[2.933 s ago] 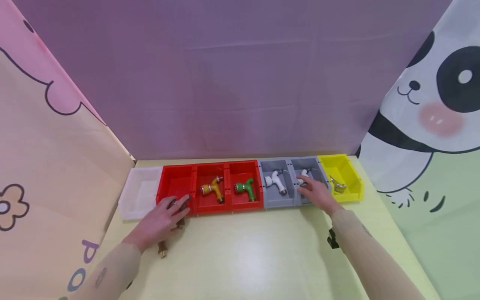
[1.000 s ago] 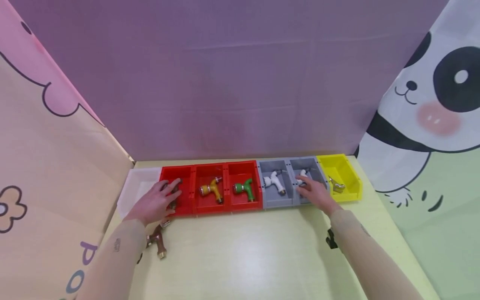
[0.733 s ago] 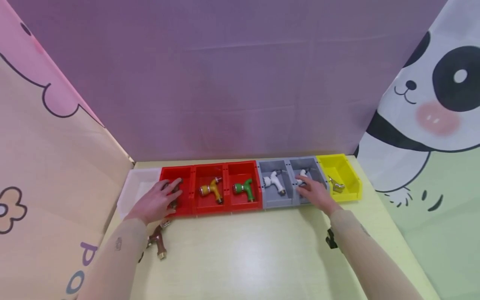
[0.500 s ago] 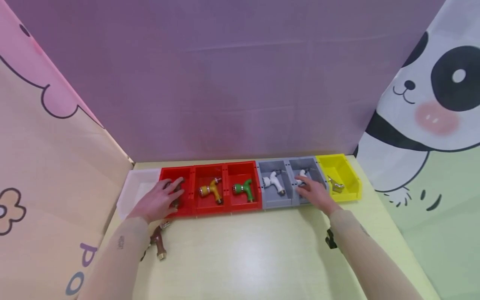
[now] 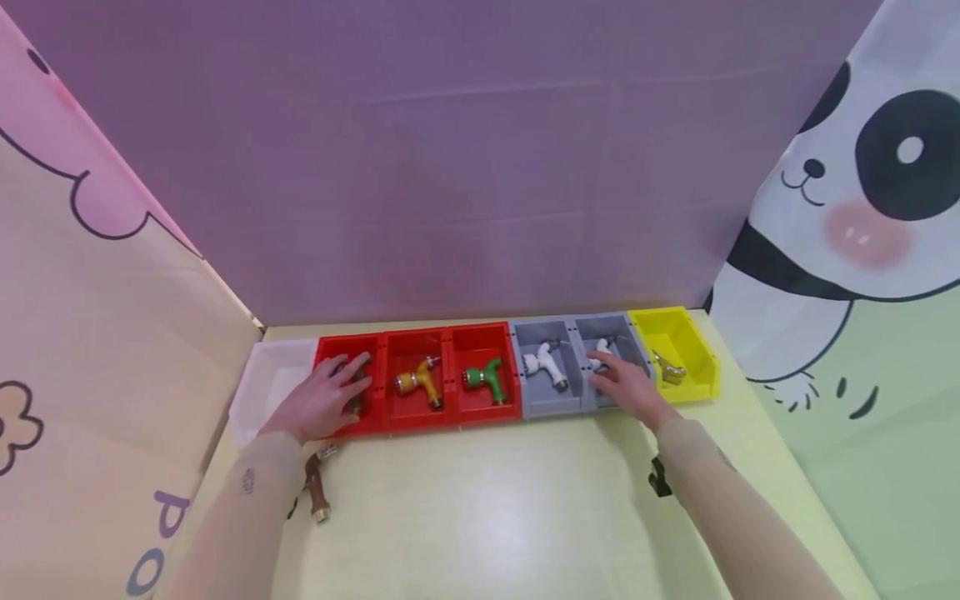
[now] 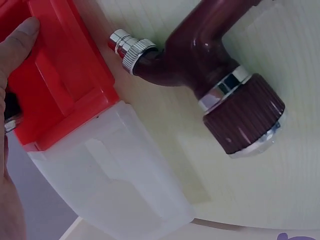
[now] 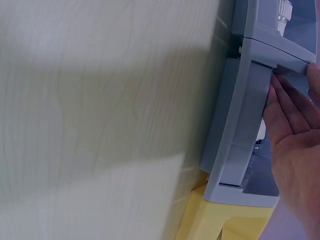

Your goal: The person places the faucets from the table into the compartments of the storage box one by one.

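My left hand (image 5: 315, 400) is over the leftmost red bin (image 5: 367, 343), fingers spread above a dark brown faucet (image 5: 356, 404) that it largely hides. In the left wrist view the thumb (image 6: 22, 40) lies straight against the red bin, apart from the faucet's dark end (image 6: 11, 111). A second brown faucet (image 6: 200, 55), with a ribbed knob and chrome rings, lies on the table below that wrist. My right hand (image 5: 630, 387) reaches into the right grey bin (image 7: 252, 125), straight fingers at its front wall. A white faucet (image 5: 602, 347) lies there, partly hidden.
A translucent white bin (image 5: 281, 367) stands at the row's left end. Further right, bins hold a yellow faucet (image 5: 422, 382), a green faucet (image 5: 487, 379) and a white faucet (image 5: 546, 364). The yellow bin (image 5: 693, 354) contains a metallic faucet (image 5: 669, 367). A purple backdrop (image 5: 480, 167) rises behind.
My left hand has moved from the red bin's front edge into it with the brown faucet, uncovering the other one on the table. The right hand has stayed put. The view has shifted slightly.
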Available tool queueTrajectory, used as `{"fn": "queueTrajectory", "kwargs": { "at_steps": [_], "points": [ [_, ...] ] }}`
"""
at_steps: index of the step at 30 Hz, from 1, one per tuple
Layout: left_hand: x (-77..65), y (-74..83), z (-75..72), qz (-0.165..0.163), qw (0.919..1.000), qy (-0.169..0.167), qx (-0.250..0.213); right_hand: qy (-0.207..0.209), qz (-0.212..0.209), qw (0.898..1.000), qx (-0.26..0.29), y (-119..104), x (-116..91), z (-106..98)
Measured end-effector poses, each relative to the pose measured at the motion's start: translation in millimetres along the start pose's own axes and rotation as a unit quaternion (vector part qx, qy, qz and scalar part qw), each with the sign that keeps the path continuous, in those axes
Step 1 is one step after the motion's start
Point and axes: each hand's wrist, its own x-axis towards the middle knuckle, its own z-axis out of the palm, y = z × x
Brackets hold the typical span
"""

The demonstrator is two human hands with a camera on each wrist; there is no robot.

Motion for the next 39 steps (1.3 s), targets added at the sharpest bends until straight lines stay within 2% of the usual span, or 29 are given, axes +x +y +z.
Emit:
{"fn": "queueTrajectory", "kwargs": {
  "at_steps": [6, 12, 18, 24, 27, 32, 39],
  "points": [
    [-9.2, 1.9, 0.4, 0.009, 0.9996, -0.010, -0.026, 0.005, 0.001, 1.000, -0.004, 1, 0, -1],
    [-43.0, 15.4, -6.2, 0.020, 0.9979, -0.026, -0.055, 0.003, 0.002, 1.000, 0.002, -1, -1, -2],
    [-81.9, 30.3, -6.7, -0.017, 0.9957, -0.058, -0.071, 0.005, -0.002, 1.000, -0.002, -1, 0, -1],
    [-105.9, 38.9, 2.4, -0.051, 0.9937, -0.066, -0.076, 0.003, -0.002, 1.000, -0.004, 1, 1, -1],
    [-112.7, 41.2, 9.6, -0.068, 0.9920, -0.078, -0.073, 0.003, 0.001, 1.000, 0.000, 2, 2, 1],
    [-115.4, 43.9, 15.6, -0.096, 0.9848, -0.106, -0.099, 0.003, -0.003, 1.000, -0.001, 2, 3, 2],
    [-115.2, 46.4, 19.0, -0.093, 0.9854, -0.101, -0.100, -0.001, 0.003, 1.000, 0.000, 3, 2, 0]
  ]
}}
